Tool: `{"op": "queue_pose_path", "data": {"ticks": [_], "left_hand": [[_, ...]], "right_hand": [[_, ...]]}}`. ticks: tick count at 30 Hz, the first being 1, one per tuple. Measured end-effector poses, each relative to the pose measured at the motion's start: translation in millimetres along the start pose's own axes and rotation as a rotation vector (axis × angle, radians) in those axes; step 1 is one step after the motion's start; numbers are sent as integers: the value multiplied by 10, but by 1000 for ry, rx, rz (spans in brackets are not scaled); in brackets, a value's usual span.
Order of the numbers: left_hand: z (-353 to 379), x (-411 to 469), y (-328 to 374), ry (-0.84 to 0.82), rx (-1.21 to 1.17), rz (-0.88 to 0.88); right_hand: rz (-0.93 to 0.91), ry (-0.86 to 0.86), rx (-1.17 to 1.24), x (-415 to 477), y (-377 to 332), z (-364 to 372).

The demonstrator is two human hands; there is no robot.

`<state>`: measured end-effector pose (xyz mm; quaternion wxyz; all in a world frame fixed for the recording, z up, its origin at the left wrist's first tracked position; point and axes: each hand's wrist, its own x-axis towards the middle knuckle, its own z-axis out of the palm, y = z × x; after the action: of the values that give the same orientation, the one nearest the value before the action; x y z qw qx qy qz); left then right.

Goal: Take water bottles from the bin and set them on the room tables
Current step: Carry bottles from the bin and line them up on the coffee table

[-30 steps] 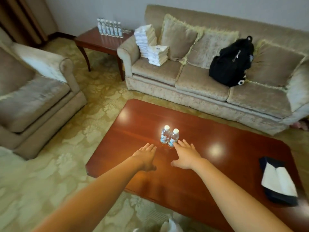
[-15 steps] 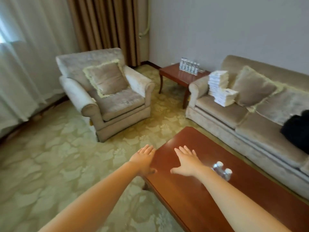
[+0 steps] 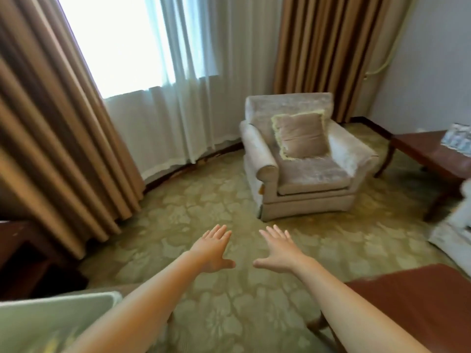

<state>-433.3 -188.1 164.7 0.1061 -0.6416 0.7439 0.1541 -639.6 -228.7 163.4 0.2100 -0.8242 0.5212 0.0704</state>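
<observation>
My left hand (image 3: pixel 212 249) and my right hand (image 3: pixel 277 250) are stretched out side by side above the carpet, palms down, fingers straight, holding nothing. A corner of the brown coffee table (image 3: pixel 418 301) shows at the lower right, under my right forearm. The pale rim of a bin (image 3: pixel 58 305) sits at the lower left, beside my left forearm. At the right edge a brown side table (image 3: pixel 430 154) carries a blurred cluster of water bottles (image 3: pixel 458 138). The two bottles on the coffee table are out of view.
A beige armchair (image 3: pixel 303 159) with a cushion stands ahead on the patterned carpet (image 3: pixel 204 200). Brown curtains (image 3: pixel 51 138) and white sheers hang at the window. A dark wooden piece (image 3: pixel 23 253) sits at far left. The sofa arm (image 3: pixel 456 230) shows at right.
The view has swung left, from the coffee table and sofa to the window and armchair. The two bottles on the coffee table left the frame. Both hands stay flat and empty.
</observation>
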Motion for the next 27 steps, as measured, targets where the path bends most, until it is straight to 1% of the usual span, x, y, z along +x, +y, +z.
{"op": "queue_pose_path", "data": {"ticks": [7, 13, 20, 27], "left_hand": [[161, -246, -926, 41, -142, -317], [316, -456, -1452, 119, -321, -663], [446, -897, -1654, 213, -503, -1052], [827, -1440, -1707, 262, -682, -1366]], "right_hand": [[-290, -76, -95, 904, -875, 21], [-599, -139, -220, 1753, -1630, 29], [-987, -257, -378, 2229, -2598, 140], [-1261, -375, -470, 2229, -3526, 590]]}}
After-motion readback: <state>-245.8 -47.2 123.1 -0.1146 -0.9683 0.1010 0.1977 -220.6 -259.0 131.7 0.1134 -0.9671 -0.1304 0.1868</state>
